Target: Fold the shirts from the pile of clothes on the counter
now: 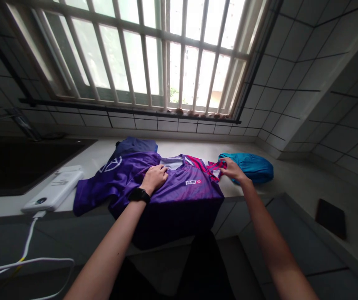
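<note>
A purple jersey point(182, 187) with a small chest logo lies on the white counter, its lower part hanging over the front edge. My left hand point(155, 177), below a black watch, rests on the jersey near its collar, fingers curled; whether they grip cloth is hidden. At the jersey's right side, my right hand point(229, 169) pinches the red-and-blue striped sleeve point(215, 167). Just beyond that hand sits a folded teal cloth point(254, 166). Another part of purple cloth with a white emblem point(110, 166) spreads to the left, and a dark blue cloth point(135, 145) lies behind it.
On the left, a white power bank point(54, 189) with a white cable point(27, 239) lies near the dark sink point(26, 166) and faucet point(23, 123). A dark flat object point(331, 218) is at the right. A barred window rises behind the counter.
</note>
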A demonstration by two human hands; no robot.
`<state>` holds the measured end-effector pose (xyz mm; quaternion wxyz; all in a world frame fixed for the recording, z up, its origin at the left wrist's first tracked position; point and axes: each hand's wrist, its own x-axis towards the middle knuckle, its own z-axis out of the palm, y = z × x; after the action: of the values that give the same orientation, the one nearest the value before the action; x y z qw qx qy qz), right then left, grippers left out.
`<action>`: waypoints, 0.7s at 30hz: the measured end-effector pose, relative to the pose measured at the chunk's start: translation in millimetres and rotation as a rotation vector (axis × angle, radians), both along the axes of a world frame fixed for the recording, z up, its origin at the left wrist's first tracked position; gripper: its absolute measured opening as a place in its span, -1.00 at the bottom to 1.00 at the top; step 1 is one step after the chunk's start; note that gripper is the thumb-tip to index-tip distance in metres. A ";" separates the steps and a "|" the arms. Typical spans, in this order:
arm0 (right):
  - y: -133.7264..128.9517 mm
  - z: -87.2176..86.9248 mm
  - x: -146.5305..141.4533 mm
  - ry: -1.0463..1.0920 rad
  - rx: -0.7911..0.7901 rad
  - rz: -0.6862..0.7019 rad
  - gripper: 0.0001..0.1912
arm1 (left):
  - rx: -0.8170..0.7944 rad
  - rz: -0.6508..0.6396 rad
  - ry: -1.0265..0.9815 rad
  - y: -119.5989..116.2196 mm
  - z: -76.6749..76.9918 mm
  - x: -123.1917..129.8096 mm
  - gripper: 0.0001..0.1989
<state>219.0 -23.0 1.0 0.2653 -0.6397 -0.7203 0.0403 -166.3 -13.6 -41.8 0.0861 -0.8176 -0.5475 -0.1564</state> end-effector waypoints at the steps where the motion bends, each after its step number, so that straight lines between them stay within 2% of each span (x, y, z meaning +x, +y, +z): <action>1: -0.3 -3.2 -11.1 -0.009 -0.031 0.094 -0.51 | 0.005 -0.002 -0.002 0.1 -0.2 -0.2 -0.55; 3: 0.2 -9.2 -33.9 -0.050 -0.102 0.200 -0.47 | 0.021 -0.006 -0.009 0.1 -0.8 -0.7 -0.56; 4: 0.7 -11.5 -43.2 -0.070 -0.128 0.186 -0.52 | 0.029 -0.007 -0.012 -0.1 -1.2 -1.1 -0.57; 6: 1.0 -14.2 -53.9 -0.075 -0.127 0.063 -0.59 | 0.038 -0.008 -0.012 -0.7 -2.0 -1.6 -0.58; 9: -2.2 -15.3 -50.8 -0.011 -0.033 -0.084 -0.54 | 0.040 -0.010 -0.024 -0.7 -3.2 -1.7 -0.58; 11: -6.6 -16.4 -44.9 0.011 0.006 -0.103 -0.54 | 0.038 -0.008 -0.034 0.2 -3.8 -1.4 -0.60; 13: -11.6 -19.0 -43.8 -0.004 -0.027 -0.075 -0.55 | 0.034 -0.002 -0.028 1.6 -4.1 -1.1 -0.61; 17: -16.7 -24.5 -57.1 -0.051 -0.128 -0.087 -0.78 | 0.027 0.003 -0.011 3.1 -4.8 -1.2 -0.61; 21: -13.6 -25.5 -59.4 0.085 -0.079 -0.143 -0.84 | 0.034 0.000 -0.005 2.5 -5.4 -1.6 -0.61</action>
<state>159.6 -36.7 -24.5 0.2723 -0.6973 -0.6586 0.0764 -167.9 -11.1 -47.2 0.0985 -0.8157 -0.5448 -0.1676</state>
